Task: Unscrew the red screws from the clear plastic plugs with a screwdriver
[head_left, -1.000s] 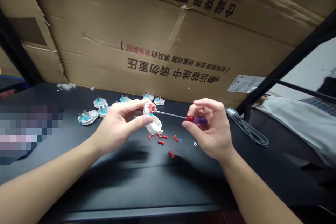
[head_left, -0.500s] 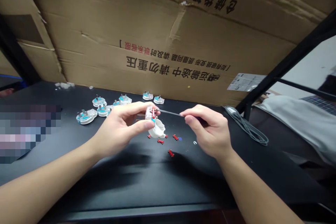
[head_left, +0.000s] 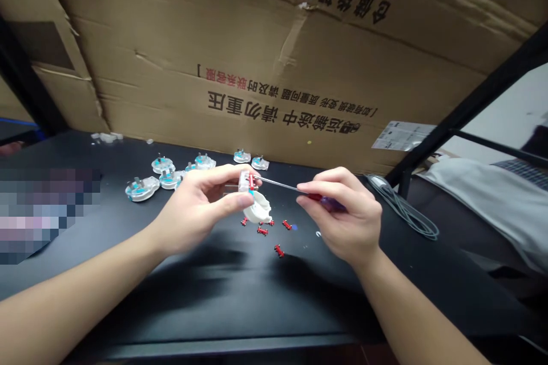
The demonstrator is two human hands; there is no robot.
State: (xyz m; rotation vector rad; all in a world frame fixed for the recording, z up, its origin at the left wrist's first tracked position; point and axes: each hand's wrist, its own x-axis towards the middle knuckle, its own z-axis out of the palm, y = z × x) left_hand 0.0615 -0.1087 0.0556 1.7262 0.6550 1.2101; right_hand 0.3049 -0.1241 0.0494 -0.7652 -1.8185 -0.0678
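My left fingers [head_left: 218,174] and thumb close narrowly around a small white plug body [head_left: 245,181], pinching it from both sides and holding it up off the table. My right fingers [head_left: 319,187] and thumb pinch a screwdriver [head_left: 282,184] by its red and purple handle, and its thin steel shaft reaches across to the plug body. The tip sits at a red part [head_left: 252,182] set in that body, touching it as far as I can see. Just below my left hand, a white plug shell [head_left: 258,211] sits against the held body; I can't tell whether it is resting on the table.

Small red parts [head_left: 262,231] lie scattered on the black table [head_left: 308,302] beneath my hands, nearer the right one. Beyond my left hand sit several assembled plugs [head_left: 142,189] with clear covers and teal insides. A big printed cardboard sheet [head_left: 274,51] stands behind the table, and a coiled grey cable [head_left: 405,214] lies off to my right. A black metal frame [head_left: 471,102] crosses the right side.
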